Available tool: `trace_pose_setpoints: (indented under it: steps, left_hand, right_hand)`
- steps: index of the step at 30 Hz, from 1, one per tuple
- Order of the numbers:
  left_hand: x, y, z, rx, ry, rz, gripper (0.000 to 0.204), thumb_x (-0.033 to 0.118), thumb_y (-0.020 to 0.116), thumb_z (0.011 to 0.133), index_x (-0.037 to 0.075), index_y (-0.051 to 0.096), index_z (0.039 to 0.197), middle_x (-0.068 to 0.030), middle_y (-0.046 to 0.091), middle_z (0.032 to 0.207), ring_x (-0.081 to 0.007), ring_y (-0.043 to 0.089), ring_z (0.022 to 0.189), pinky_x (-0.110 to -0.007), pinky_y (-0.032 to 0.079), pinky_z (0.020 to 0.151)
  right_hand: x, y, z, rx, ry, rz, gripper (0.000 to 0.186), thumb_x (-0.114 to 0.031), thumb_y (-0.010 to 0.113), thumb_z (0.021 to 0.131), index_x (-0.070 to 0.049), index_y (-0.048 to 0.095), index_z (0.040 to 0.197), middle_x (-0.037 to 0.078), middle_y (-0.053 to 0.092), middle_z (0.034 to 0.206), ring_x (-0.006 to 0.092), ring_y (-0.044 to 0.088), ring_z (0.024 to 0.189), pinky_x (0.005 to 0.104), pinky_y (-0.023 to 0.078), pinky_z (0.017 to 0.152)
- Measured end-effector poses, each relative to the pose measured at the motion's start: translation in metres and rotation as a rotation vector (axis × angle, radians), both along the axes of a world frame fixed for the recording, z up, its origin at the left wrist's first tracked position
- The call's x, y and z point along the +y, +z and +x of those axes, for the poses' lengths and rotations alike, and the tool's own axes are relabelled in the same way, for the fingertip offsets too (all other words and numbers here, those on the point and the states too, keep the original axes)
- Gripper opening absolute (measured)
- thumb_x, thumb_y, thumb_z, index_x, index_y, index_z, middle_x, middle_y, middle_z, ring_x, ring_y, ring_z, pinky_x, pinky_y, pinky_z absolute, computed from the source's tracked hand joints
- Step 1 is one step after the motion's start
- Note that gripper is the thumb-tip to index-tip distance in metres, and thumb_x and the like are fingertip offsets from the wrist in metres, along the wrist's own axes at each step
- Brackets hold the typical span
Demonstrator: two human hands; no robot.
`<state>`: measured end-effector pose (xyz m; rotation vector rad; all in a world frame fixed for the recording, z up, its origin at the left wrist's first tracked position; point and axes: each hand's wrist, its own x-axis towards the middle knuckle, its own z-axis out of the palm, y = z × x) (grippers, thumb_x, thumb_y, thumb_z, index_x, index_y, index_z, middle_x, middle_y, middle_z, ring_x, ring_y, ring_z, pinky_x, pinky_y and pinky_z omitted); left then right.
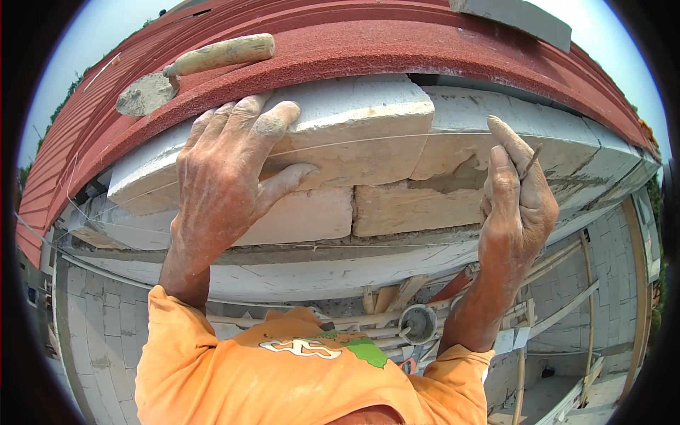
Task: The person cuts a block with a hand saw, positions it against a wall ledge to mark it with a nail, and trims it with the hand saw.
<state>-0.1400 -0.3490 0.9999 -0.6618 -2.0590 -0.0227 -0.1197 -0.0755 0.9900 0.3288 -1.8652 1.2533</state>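
Note:
My left hand (pixel 225 159) grips a white lightweight concrete block (pixel 368 117) in the upper course of the wall. Its fingers lie over the top edge and its thumb presses the front face. A thin white string (pixel 354 144) runs across that face. Over at the right, my right hand (pixel 516 188) is raised before the neighbouring block (pixel 453 142), fingers closed together. Between them sticks out a thin dark rod (pixel 530 161), nail-like but too small to make out surely. A trowel (pixel 223 57) with a worn handle and mortar-caked blade rests on the red roof above my left hand.
Red roof sheeting (pixel 397 46) overhangs the wall top, with a grey block (pixel 513 18) lying on it. Below the wall are bamboo poles (pixel 552 269), planks and a bucket (pixel 418 324) of grey mortar. Another block wall (pixel 106 319) stands at lower left.

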Motion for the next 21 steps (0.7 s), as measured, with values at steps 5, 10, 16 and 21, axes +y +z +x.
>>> trace_pose_setpoints:
  steps: [5,10,16,21]
  left_hand:
    - [0.0,-0.001,0.0,-0.001,0.022,-0.044,0.069,0.033,0.087,0.061,0.013,0.064,0.123,-0.0179,0.067,0.109,-0.0328,0.065,0.1,-0.044,0.051,0.088]
    - [0.001,0.002,0.002,-0.022,0.038,-0.047,0.069,0.036,0.086,0.062,0.017,0.065,0.125,-0.0195,0.066,0.109,-0.0332,0.065,0.098,-0.045,0.051,0.087]
    - [-0.004,0.002,0.0,0.0,0.016,-0.029,0.067,0.036,0.087,0.06,0.017,0.067,0.121,-0.0191,0.066,0.107,-0.0325,0.065,0.096,-0.045,0.051,0.085]
    - [-0.001,-0.001,-0.002,-0.022,-0.007,0.012,0.066,0.034,0.088,0.059,0.017,0.068,0.119,-0.0185,0.067,0.107,-0.032,0.065,0.095,-0.045,0.052,0.084]
  right_hand:
    - [0.005,-0.022,0.009,-0.078,-0.079,-0.045,0.028,-0.014,0.054,0.098,0.0,0.064,0.12,0.008,0.065,0.096,0.0096,0.053,0.082,0.0252,0.042,0.07]
    - [-0.001,-0.033,0.013,-0.14,-0.017,-0.055,0.035,-0.029,0.045,0.104,-0.001,0.059,0.119,0.009,0.056,0.109,0.0112,0.047,0.089,0.0298,0.042,0.079]
    - [-0.012,-0.039,0.0,-0.001,-0.083,0.173,0.013,-0.015,0.051,0.102,-0.003,0.057,0.103,0.002,0.052,0.069,0.0063,0.045,0.056,0.0256,0.037,0.049]
    - [-0.018,-0.041,-0.001,0.055,-0.075,0.225,0.008,-0.007,0.061,0.094,-0.001,0.061,0.1,0.005,0.058,0.072,0.0089,0.052,0.056,0.0272,0.041,0.049]
